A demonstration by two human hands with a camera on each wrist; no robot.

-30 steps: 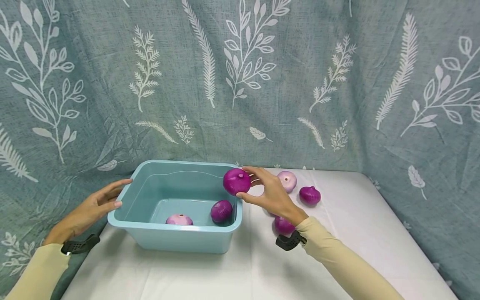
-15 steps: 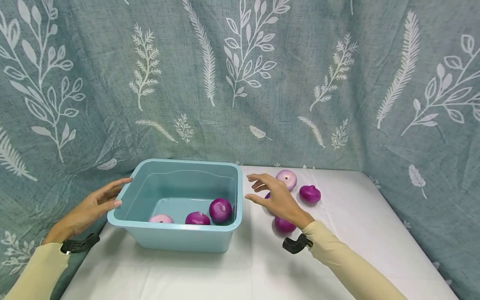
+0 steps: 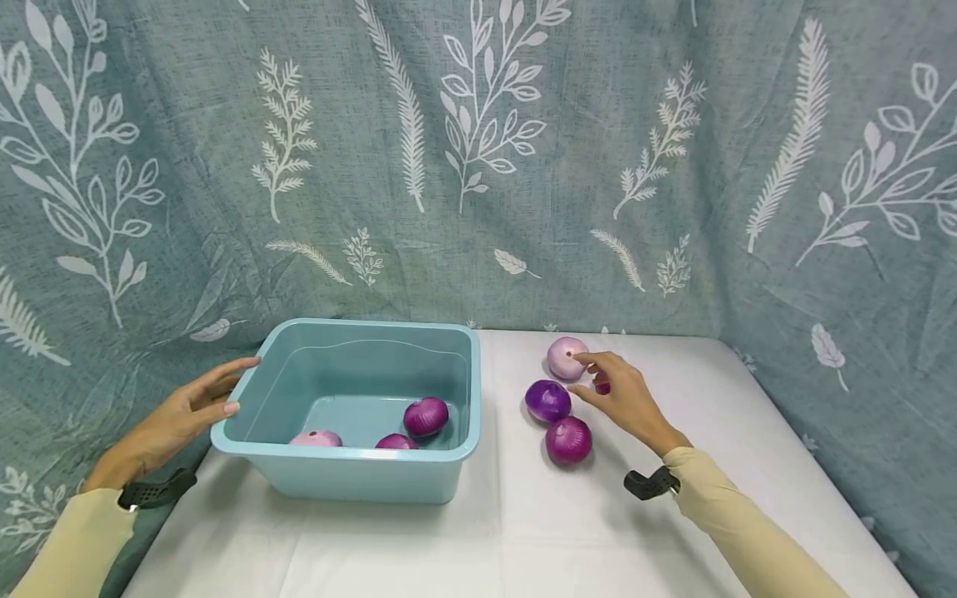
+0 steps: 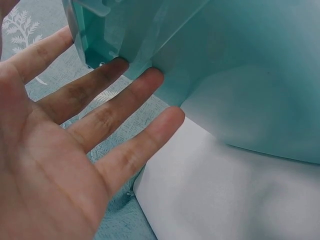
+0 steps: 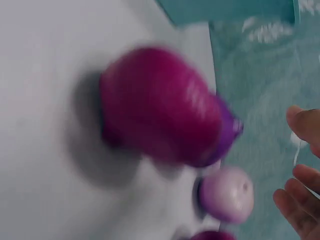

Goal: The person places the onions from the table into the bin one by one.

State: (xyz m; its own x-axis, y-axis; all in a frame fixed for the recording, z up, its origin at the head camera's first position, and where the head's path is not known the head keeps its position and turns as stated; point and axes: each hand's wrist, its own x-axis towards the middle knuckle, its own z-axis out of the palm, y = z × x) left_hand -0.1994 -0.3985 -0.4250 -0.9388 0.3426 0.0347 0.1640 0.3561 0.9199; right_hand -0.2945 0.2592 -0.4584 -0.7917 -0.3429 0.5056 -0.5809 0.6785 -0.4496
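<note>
My left hand (image 3: 179, 423) rests at the left rim of a light blue plastic tub (image 3: 344, 477); in the left wrist view its fingers (image 4: 135, 150) lie straight against the outer wall. Inside sit a pale onion (image 3: 317, 438) and two purple onions (image 3: 426, 417), partly hidden by the front wall. Right of the tub, my right hand (image 3: 626, 400) hovers with parted fingers and holds nothing. Around it are a pale onion (image 3: 564, 357), a violet onion (image 3: 548, 400) and a magenta onion (image 3: 569, 440). Another magenta onion (image 3: 602, 387) is mostly hidden behind the fingers.
A white cloth (image 3: 404, 548) covers the table. Behind it hangs a blue-green curtain (image 3: 419, 266) with white leaf prints. Both wrists wear black bands, and the sleeves are pale yellow.
A second ago my right hand held a purple onion over the tub's right rim. It let go, the onions inside shifted, and the hand moved right. My left hand stays at the rim.
</note>
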